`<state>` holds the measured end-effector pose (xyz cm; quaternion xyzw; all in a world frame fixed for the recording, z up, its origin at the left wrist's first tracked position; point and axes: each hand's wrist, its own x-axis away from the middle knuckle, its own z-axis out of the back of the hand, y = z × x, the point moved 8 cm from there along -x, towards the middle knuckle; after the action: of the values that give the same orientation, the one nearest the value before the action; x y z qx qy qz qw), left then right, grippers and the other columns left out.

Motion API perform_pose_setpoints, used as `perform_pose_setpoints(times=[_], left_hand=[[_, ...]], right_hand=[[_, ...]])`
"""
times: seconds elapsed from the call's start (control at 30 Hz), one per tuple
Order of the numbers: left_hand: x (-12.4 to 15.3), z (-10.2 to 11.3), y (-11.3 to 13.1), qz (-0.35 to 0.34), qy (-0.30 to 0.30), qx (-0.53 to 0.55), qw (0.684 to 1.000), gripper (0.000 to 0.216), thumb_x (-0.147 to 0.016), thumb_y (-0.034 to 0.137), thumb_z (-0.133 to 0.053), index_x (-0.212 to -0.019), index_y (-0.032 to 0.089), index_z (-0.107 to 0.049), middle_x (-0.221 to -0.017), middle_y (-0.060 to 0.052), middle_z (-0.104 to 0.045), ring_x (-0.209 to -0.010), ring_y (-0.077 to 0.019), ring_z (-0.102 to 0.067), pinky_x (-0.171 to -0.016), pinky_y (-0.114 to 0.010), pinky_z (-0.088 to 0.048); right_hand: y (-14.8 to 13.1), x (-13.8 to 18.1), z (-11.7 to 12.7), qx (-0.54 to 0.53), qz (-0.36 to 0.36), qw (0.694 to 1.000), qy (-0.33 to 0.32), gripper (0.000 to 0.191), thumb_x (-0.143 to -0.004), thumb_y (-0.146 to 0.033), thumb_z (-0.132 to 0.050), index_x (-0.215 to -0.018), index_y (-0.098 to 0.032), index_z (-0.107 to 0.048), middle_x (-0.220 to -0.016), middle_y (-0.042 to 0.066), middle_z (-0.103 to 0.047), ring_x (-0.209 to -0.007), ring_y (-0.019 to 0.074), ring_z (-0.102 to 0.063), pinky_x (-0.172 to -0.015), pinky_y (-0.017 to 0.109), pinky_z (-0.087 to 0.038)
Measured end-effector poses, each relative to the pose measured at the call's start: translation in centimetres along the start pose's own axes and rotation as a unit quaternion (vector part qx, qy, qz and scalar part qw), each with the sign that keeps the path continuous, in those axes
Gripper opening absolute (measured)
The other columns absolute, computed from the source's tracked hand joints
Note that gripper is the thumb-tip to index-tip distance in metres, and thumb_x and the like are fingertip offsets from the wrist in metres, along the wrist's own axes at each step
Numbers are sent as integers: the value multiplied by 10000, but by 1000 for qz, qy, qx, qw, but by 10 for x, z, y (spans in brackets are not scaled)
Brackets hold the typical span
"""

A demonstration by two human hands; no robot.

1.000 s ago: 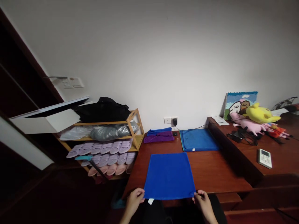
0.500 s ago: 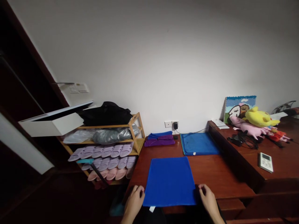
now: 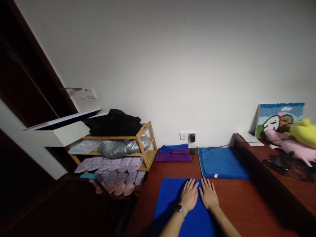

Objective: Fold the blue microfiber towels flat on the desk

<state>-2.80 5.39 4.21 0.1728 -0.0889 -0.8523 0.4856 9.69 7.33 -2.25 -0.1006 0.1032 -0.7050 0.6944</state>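
A bright blue cloth [image 3: 170, 204] lies spread flat on the reddish wooden table [image 3: 237, 200] in front of me. My left hand [image 3: 189, 195] rests palm down on the cloth's far middle, fingers stretched out, a watch on its wrist. Right beside it my right hand [image 3: 208, 194] also lies flat on the cloth with fingers apart. Neither hand holds anything. The two hands nearly touch at the thumbs.
A second blue cloth [image 3: 222, 163] lies further back, and folded blue and purple cloths [image 3: 174, 154] are stacked by the wall socket [image 3: 187, 135]. A wooden rack [image 3: 145, 148] with slippers stands at left. Plush toys [image 3: 296, 138] and cables sit on the raised desk at right.
Both hands left the cloth's near corners and moved forward to its middle, now lying flat side by side. The view has shifted left and closer to the table.
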Motion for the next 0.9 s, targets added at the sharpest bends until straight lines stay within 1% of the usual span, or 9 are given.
perform_pose_setpoints(times=[0.1, 0.17, 0.2, 0.3, 0.4, 0.5, 0.6, 0.77, 0.9], left_hand=[[-15, -31, 2, -23, -23, -3, 999, 523, -1068, 402, -204, -1570, 340, -339, -1635, 4, -390, -1521, -213, -300, -1262, -488, -241], [-13, -39, -10, -26, -20, -15, 999, 526, -1070, 443, -203, -1586, 371, -273, -1656, 26, -342, -1534, -207, -267, -1267, -485, -215], [-9, -38, -22, -16, -13, -25, 999, 534, -1068, 466, -210, -1593, 376, -244, -1668, 27, -313, -1540, -208, -250, -1268, -482, -207], [5, -23, -77, 49, -11, -70, 996, 583, -1053, 542, -225, -1605, 354, -214, -1678, -3, -282, -1546, -224, -233, -1263, -488, -200], [16, 2, -139, 110, -31, -111, 987, 632, -1038, 598, -215, -1600, 314, -259, -1667, -33, -307, -1542, -232, -246, -1260, -480, -203], [20, 21, -179, 127, -37, -124, 983, 657, -1029, 623, -207, -1588, 292, -305, -1658, -42, -327, -1540, -234, -253, -1256, -476, -212], [21, 25, -193, 128, -34, -126, 983, 656, -1030, 620, -193, -1585, 291, -312, -1660, -31, -322, -1543, -227, -242, -1254, -470, -215], [22, 23, -194, 130, -26, -131, 982, 655, -1035, 593, -187, -1585, 262, -315, -1663, -56, -302, -1542, -229, -241, -1253, -483, -211], [23, 30, -199, 128, -15, -150, 980, 620, -1042, 547, -223, -1576, 255, -338, -1648, -60, -335, -1533, -225, -268, -1257, -486, -210]], right_hand=[[10, -1, -14, 50, -2, 999, 2, 669, -985, -443, -223, -1597, -174, -231, -1682, 17, -135, -1563, 246, -91, -1265, 489, -76], [11, -3, -18, 64, 0, 998, 3, 675, -985, -444, -222, -1597, -160, -219, -1681, 26, -133, -1563, 250, -95, -1265, 491, -74], [11, -3, -19, 66, 0, 998, 5, 682, -989, -460, -212, -1598, -153, -209, -1681, 29, -135, -1563, 250, -98, -1266, 488, -74], [11, -4, -17, 61, -5, 998, 10, 712, -998, -516, -166, -1602, -139, -168, -1681, 29, -139, -1563, 246, -100, -1270, 477, -76], [10, -3, -15, 59, -11, 998, 8, 721, -999, -533, -156, -1603, -138, -158, -1682, 21, -130, -1563, 243, -97, -1272, 470, -73], [10, -4, -15, 55, -13, 998, 4, 724, -1000, -542, -162, -1601, -138, -171, -1681, 17, -126, -1562, 239, -102, -1274, 465, -82], [8, -6, -13, 51, -12, 999, -2, 720, -1001, -538, -169, -1599, -136, -181, -1681, 18, -130, -1561, 232, -107, -1275, 451, -97], [3, -9, -7, 41, -9, 999, -15, 716, -1004, -530, -165, -1599, -131, -183, -1680, 18, -150, -1560, 216, -111, -1275, 426, -109], [4, -6, -5, 32, -30, 999, -12, 711, -1005, -526, -153, -1598, -134, -184, -1678, 5, -141, -1559, 209, -118, -1277, 430, -106]])
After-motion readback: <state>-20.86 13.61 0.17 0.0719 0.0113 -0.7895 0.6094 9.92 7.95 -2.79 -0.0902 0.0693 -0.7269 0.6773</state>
